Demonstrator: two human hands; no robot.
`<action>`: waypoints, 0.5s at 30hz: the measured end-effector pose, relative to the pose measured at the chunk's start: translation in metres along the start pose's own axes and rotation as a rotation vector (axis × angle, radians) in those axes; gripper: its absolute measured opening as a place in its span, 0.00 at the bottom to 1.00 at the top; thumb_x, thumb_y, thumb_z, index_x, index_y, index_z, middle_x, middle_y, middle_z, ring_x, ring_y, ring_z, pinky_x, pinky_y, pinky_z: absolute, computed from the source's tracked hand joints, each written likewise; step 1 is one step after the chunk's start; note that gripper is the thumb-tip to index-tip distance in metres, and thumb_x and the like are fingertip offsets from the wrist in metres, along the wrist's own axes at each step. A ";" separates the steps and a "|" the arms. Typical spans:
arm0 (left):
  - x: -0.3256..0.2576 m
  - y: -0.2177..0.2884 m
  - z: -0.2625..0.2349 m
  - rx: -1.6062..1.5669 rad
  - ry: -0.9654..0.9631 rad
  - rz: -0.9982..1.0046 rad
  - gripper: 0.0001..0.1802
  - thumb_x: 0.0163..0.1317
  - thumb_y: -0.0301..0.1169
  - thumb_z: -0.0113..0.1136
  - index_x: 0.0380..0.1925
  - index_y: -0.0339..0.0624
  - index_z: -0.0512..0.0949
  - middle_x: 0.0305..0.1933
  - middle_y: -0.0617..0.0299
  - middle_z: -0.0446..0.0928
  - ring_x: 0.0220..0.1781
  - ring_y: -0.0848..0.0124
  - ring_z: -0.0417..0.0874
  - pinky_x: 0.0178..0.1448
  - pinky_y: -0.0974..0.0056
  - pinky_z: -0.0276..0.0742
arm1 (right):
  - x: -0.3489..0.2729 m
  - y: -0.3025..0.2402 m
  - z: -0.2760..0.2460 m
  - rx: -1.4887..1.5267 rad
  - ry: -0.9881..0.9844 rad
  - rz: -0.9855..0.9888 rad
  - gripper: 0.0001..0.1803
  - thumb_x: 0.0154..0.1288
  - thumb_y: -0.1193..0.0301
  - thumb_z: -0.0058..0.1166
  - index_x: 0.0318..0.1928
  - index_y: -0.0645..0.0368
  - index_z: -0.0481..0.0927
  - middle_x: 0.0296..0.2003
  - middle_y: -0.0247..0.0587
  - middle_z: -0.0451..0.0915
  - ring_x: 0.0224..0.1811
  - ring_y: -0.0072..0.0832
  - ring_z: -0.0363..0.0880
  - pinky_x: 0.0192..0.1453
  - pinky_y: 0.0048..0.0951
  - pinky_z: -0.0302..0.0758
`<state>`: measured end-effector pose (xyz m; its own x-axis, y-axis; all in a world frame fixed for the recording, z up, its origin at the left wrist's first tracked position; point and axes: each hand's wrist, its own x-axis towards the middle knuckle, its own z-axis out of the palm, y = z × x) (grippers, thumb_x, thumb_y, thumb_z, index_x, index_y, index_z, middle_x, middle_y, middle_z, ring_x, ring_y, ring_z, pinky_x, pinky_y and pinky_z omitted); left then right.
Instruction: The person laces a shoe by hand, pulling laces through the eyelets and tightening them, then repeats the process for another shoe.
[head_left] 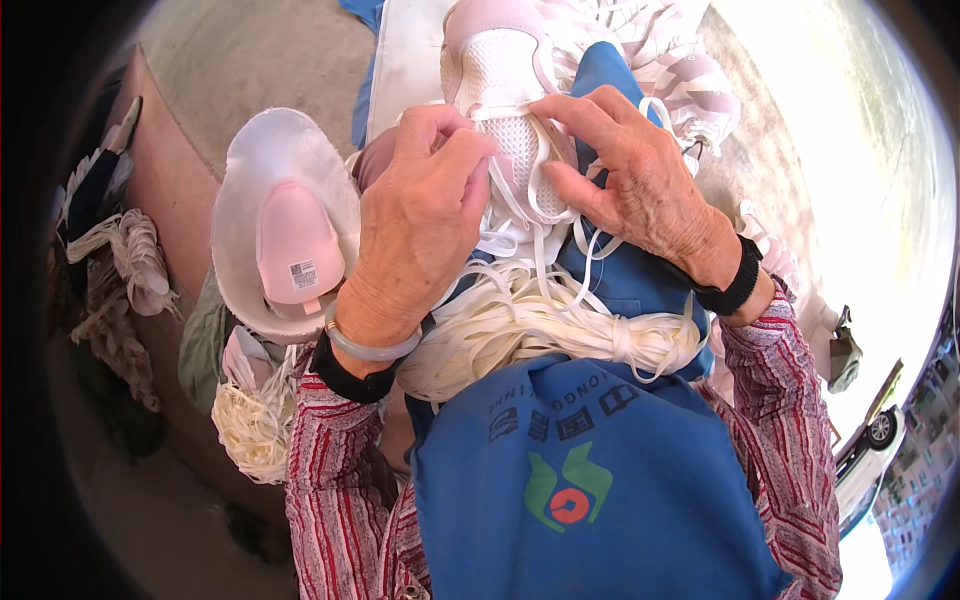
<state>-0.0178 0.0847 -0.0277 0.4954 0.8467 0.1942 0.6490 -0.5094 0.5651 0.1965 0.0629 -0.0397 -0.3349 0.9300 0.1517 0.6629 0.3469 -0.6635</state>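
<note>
A white mesh shoe with pale pink trim [505, 65] lies in front of me above my lap, a white shoelace [538, 195] running loosely across it and hanging down in loops. My left hand [425, 205] is closed at the shoe's left side, its thumb and forefinger pinched on the lace. On the other side my right hand [640, 170] has thumb and forefinger spread, the forefinger tip touching the shoe beside the lace. A thick bundle of white laces [520, 325] rests across my lap, below the shoe and over blue cloth.
To my left stands a whitish tub [240, 180] holding a pink insole-shaped piece with a label [300, 245]. Another lace bundle [250, 420] hangs below it. More white and pink shoes [690, 85] lie beyond my right hand. A blue apron [590, 450] covers my front.
</note>
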 end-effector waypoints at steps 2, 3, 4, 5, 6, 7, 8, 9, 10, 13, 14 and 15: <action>-0.005 0.005 -0.003 -0.068 0.008 -0.074 0.10 0.61 0.18 0.59 0.42 0.39 0.78 0.35 0.62 0.74 0.29 0.78 0.76 0.30 0.71 0.72 | -0.005 -0.006 -0.002 0.020 -0.014 0.108 0.26 0.58 0.63 0.62 0.56 0.53 0.70 0.36 0.44 0.73 0.32 0.45 0.79 0.33 0.39 0.78; -0.009 0.008 -0.007 -0.242 -0.029 -0.281 0.06 0.64 0.22 0.57 0.41 0.37 0.77 0.31 0.63 0.75 0.26 0.78 0.75 0.28 0.71 0.71 | -0.007 -0.007 -0.004 0.017 -0.009 0.111 0.26 0.58 0.63 0.62 0.56 0.53 0.70 0.36 0.44 0.73 0.32 0.45 0.79 0.33 0.39 0.78; -0.013 0.012 -0.011 -0.416 -0.069 -0.489 0.05 0.67 0.25 0.56 0.40 0.36 0.77 0.27 0.65 0.75 0.23 0.78 0.74 0.26 0.72 0.70 | -0.010 -0.008 -0.006 0.014 0.019 0.101 0.26 0.58 0.61 0.63 0.54 0.55 0.70 0.36 0.44 0.73 0.32 0.44 0.79 0.33 0.39 0.78; -0.017 0.017 -0.014 -0.415 -0.071 -0.487 0.05 0.67 0.25 0.56 0.40 0.36 0.77 0.27 0.65 0.75 0.23 0.78 0.74 0.26 0.72 0.70 | -0.012 -0.008 -0.006 0.015 0.043 0.089 0.26 0.58 0.58 0.64 0.52 0.57 0.70 0.36 0.44 0.74 0.33 0.44 0.79 0.32 0.39 0.77; -0.019 0.023 -0.018 -0.468 -0.278 -0.568 0.09 0.69 0.30 0.54 0.40 0.35 0.77 0.24 0.66 0.75 0.20 0.78 0.74 0.24 0.72 0.69 | -0.016 -0.009 -0.006 -0.024 0.041 0.085 0.29 0.57 0.54 0.65 0.50 0.60 0.70 0.35 0.44 0.73 0.33 0.43 0.80 0.32 0.38 0.77; -0.022 0.028 -0.021 -0.517 -0.488 -0.645 0.13 0.71 0.35 0.51 0.40 0.34 0.77 0.22 0.67 0.75 0.18 0.79 0.73 0.22 0.73 0.68 | -0.021 -0.009 -0.006 -0.025 0.043 0.088 0.29 0.57 0.54 0.65 0.50 0.60 0.70 0.35 0.44 0.73 0.33 0.43 0.80 0.32 0.38 0.77; -0.025 0.034 -0.022 -0.551 -0.601 -0.731 0.19 0.73 0.40 0.47 0.49 0.33 0.73 0.28 0.62 0.78 0.18 0.78 0.74 0.21 0.73 0.70 | -0.025 -0.011 -0.006 -0.066 0.000 0.087 0.29 0.57 0.54 0.65 0.49 0.59 0.70 0.35 0.44 0.73 0.33 0.43 0.80 0.31 0.38 0.77; -0.030 0.040 -0.020 -0.547 -0.599 -0.731 0.19 0.73 0.40 0.47 0.49 0.33 0.73 0.28 0.62 0.78 0.18 0.78 0.74 0.21 0.73 0.70 | -0.029 -0.012 -0.007 -0.107 -0.044 0.087 0.29 0.57 0.53 0.64 0.49 0.59 0.70 0.35 0.43 0.73 0.33 0.42 0.80 0.31 0.38 0.77; -0.037 0.044 -0.015 -0.711 -0.583 -0.833 0.21 0.73 0.40 0.46 0.54 0.32 0.69 0.31 0.60 0.79 0.18 0.78 0.74 0.22 0.72 0.71 | -0.031 -0.014 -0.008 -0.105 -0.041 0.084 0.29 0.57 0.53 0.64 0.49 0.59 0.70 0.35 0.43 0.73 0.33 0.42 0.80 0.31 0.38 0.77; -0.054 0.049 -0.002 -0.918 -0.540 -0.961 0.27 0.74 0.39 0.44 0.64 0.30 0.58 0.40 0.55 0.79 0.19 0.76 0.75 0.23 0.71 0.74 | -0.037 -0.021 -0.007 -0.105 -0.129 0.125 0.28 0.57 0.51 0.64 0.46 0.60 0.71 0.33 0.44 0.74 0.31 0.43 0.80 0.30 0.39 0.77; -0.056 0.052 0.005 -1.143 -0.400 -1.036 0.27 0.74 0.40 0.45 0.64 0.30 0.58 0.41 0.54 0.79 0.20 0.76 0.75 0.24 0.71 0.74 | -0.035 -0.020 -0.002 -0.147 -0.081 0.161 0.28 0.57 0.52 0.64 0.47 0.61 0.72 0.34 0.45 0.75 0.33 0.44 0.80 0.32 0.39 0.77; -0.056 0.056 0.010 -1.363 -0.248 -1.103 0.28 0.75 0.40 0.45 0.65 0.31 0.59 0.41 0.54 0.79 0.21 0.75 0.75 0.24 0.70 0.75 | -0.032 -0.022 0.001 -0.189 -0.034 0.197 0.28 0.58 0.53 0.64 0.47 0.63 0.72 0.35 0.46 0.77 0.35 0.45 0.80 0.35 0.40 0.76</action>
<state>-0.0031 0.0067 -0.0150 0.3523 0.5682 -0.7437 -0.1225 0.8158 0.5652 0.1922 0.0254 -0.0310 -0.2069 0.9783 0.0064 0.8298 0.1790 -0.5285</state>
